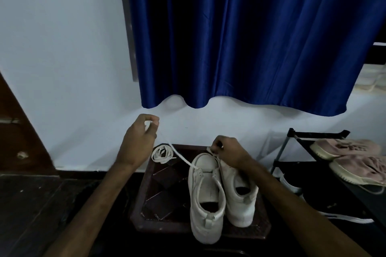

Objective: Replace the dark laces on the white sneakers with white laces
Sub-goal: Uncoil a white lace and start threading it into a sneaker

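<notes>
Two white sneakers stand side by side on a dark stool (158,200), toes pointing away from me. The left sneaker (205,198) has a white lace (181,157) threaded through its front eyelets. My left hand (140,142) is raised to the left of the shoes and pinches one end of this lace, pulling it taut. My right hand (228,152) pinches the lace's other end just above the sneaker's toe. The right sneaker (240,194) has no lace that I can see. A second white lace (161,153) lies coiled at the stool's far left corner. No dark laces show.
A black shoe rack (292,146) stands to the right with pink sneakers (351,156) on top and dark shoes (325,204) below. A blue curtain (250,37) hangs over the white wall behind. A brown wooden door (18,137) is at the left. The floor is dark.
</notes>
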Motion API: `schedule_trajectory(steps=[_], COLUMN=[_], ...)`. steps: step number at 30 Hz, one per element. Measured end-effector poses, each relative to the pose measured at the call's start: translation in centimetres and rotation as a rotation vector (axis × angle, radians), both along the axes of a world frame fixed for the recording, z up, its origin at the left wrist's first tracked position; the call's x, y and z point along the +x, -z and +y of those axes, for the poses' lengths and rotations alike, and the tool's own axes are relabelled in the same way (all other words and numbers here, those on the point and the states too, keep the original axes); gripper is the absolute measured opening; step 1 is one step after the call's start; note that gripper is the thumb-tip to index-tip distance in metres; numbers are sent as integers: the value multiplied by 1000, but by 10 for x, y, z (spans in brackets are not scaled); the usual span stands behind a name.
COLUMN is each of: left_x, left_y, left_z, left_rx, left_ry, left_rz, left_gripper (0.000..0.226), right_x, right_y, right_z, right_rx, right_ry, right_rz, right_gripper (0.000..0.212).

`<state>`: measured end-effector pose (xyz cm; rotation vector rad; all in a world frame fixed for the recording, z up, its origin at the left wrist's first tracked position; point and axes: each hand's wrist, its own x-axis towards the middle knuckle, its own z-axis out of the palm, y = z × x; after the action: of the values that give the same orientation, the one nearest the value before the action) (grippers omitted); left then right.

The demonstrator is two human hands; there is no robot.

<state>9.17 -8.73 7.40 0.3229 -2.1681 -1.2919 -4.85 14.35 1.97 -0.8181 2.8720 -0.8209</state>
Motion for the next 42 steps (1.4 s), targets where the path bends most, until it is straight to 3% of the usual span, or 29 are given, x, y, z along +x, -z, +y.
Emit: schedule_trajectory(steps=[4, 9, 12, 17, 24, 30, 32, 35, 37, 39, 42], left_x=[-2, -8, -9, -9, -1, 0, -1, 1, 3, 1, -1], left_y=[-48, -117, -155, -207, -262, -293, -299, -310, -317, -322, -328], left_z=[-1, 7, 18, 32, 39, 45, 44, 39, 38, 37, 35], left_rx=[38, -402, -338, -217, -99, 48, -81, -675, -899, -951, -776], left_ry=[118, 124, 205, 215, 369, 387, 301, 91, 26, -18, -35], left_rz=[62, 38, 141, 359, 503, 541, 519, 463, 310, 238, 230], left_gripper=[26, 34, 29, 39, 25, 12, 8, 8, 10, 13, 13], right_x=[3, 16, 20, 35, 59, 70, 75, 84, 87, 90, 93], right_y=[-48, -134, -185, -260, -325, -362, -368, -375, -379, -382, -381], right_z=[-11, -20, -14, 4, 19, 19, 15, 9, 7, 6, 3], right_rx=[-214, -256, -263, -417, -935, -1105, -1144, -1107, -1071, -1053, -1036], right_ry=[60, 50, 58, 9, -72, -145, -158, -134, -147, -161, -163], right_rz=[28, 226, 368, 461, 118, -142, -222, -130, -44, -4, 0], right_gripper=[13, 15, 13, 3, 8, 19, 19, 19, 21, 21, 18])
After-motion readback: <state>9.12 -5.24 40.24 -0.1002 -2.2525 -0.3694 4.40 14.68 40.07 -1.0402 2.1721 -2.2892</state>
